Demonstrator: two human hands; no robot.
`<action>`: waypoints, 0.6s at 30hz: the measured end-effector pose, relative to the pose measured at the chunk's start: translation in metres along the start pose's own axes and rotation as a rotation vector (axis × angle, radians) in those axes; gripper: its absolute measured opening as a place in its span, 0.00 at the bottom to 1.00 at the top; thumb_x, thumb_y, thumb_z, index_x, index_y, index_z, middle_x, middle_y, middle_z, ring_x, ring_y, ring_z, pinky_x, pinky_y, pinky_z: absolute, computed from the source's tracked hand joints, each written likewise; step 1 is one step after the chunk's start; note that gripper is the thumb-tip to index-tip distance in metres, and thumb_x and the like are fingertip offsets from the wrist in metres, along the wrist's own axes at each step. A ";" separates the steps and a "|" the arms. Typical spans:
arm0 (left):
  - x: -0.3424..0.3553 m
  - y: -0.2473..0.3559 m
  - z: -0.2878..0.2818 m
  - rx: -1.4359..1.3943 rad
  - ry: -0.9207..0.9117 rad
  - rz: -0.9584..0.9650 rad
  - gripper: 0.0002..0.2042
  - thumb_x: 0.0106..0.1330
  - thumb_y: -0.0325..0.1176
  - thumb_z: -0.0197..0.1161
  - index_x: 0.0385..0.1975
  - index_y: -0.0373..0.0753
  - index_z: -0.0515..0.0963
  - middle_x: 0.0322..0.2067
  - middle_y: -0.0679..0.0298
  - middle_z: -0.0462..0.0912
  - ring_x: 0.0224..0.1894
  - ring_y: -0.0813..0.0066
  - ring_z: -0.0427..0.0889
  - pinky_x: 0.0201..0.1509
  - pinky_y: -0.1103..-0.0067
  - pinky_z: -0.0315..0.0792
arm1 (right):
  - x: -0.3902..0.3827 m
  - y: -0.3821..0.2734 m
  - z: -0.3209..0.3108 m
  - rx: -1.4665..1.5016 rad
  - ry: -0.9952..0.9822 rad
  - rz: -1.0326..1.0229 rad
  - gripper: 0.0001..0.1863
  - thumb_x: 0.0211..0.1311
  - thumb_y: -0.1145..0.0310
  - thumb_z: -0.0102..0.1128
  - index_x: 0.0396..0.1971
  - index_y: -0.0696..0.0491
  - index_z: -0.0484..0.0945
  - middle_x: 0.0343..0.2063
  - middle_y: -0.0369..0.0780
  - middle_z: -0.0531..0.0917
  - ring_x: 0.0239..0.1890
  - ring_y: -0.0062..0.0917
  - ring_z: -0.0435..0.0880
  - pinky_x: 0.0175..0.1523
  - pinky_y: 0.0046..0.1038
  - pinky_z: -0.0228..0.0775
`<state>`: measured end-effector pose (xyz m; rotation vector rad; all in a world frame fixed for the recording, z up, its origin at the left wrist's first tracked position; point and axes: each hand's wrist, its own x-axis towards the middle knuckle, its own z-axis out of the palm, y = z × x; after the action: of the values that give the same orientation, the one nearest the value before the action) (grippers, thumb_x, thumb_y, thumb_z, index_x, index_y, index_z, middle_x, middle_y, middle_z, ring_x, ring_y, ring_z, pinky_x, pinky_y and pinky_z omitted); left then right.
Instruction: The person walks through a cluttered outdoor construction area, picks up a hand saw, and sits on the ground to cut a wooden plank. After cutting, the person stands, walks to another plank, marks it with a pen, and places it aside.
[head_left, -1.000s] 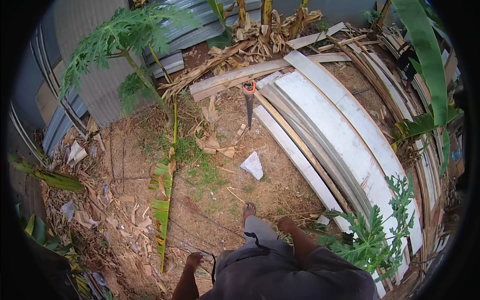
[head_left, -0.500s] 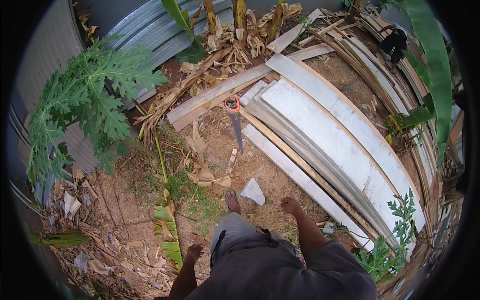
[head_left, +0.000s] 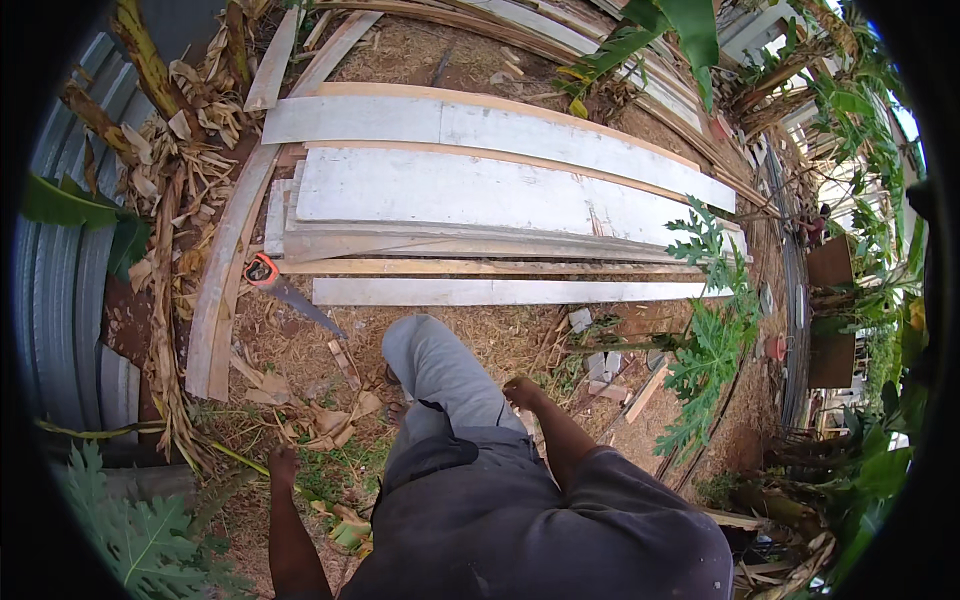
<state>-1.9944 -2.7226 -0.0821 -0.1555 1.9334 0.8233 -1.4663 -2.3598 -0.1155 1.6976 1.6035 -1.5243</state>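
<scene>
My left hand [head_left: 283, 462] hangs low at the left over leaves and grass, its fingers too small to make out clearly. My right hand [head_left: 520, 392] is beside my grey-trousered leg [head_left: 435, 380], fingers curled with nothing visible in them. Ahead, long white-faced boards [head_left: 470, 185] lie stacked crosswise, with a narrower white board [head_left: 420, 292] along their near side. A handsaw [head_left: 300, 300] with an orange handle lies at their left end, its blade on the dry ground. Neither hand touches the saw or boards.
Corrugated metal sheets [head_left: 60, 300] stand at the left beside banana stems [head_left: 150, 70]. A long plank [head_left: 220, 300] lies along that side. Papaya leaves [head_left: 700, 340] overhang the right end of the boards. Farther right, another person [head_left: 815, 225] is among plants and timber.
My view has swung right, so the boards now run crosswise and the saw appears farther left. My leg has stepped toward the boards. Both hands still hang at my sides.
</scene>
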 end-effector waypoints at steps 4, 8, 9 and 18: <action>0.043 0.079 0.007 -0.013 -0.078 0.022 0.14 0.73 0.39 0.56 0.51 0.37 0.75 0.28 0.66 0.77 0.25 0.78 0.74 0.25 0.78 0.67 | 0.023 -0.049 0.030 0.044 -0.084 0.025 0.18 0.65 0.61 0.55 0.48 0.56 0.81 0.33 0.42 0.85 0.31 0.28 0.86 0.28 0.31 0.78; 0.057 0.147 0.021 0.189 -0.077 0.026 0.19 0.72 0.39 0.58 0.58 0.37 0.74 0.29 0.63 0.80 0.30 0.79 0.78 0.32 0.78 0.72 | 0.067 -0.103 0.031 0.200 -0.031 0.082 0.18 0.63 0.61 0.58 0.45 0.59 0.82 0.30 0.45 0.86 0.24 0.28 0.85 0.30 0.31 0.77; 0.063 0.158 0.017 0.263 -0.144 -0.029 0.20 0.72 0.40 0.59 0.59 0.37 0.74 0.31 0.62 0.81 0.32 0.78 0.80 0.33 0.78 0.74 | 0.073 -0.120 0.025 0.259 -0.045 0.086 0.18 0.65 0.62 0.57 0.49 0.57 0.80 0.31 0.44 0.85 0.26 0.26 0.85 0.29 0.29 0.76; 0.189 0.302 -0.001 0.517 0.004 0.472 0.17 0.65 0.37 0.61 0.51 0.38 0.80 0.47 0.50 0.81 0.48 0.60 0.83 0.52 0.70 0.75 | 0.088 -0.208 -0.004 0.526 -0.052 0.305 0.15 0.71 0.63 0.54 0.53 0.53 0.74 0.31 0.39 0.83 0.28 0.25 0.83 0.29 0.28 0.75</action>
<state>-2.2222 -2.4489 -0.0945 0.6286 2.1518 0.5848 -1.6646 -2.2515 -0.1055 2.0255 0.9011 -1.9099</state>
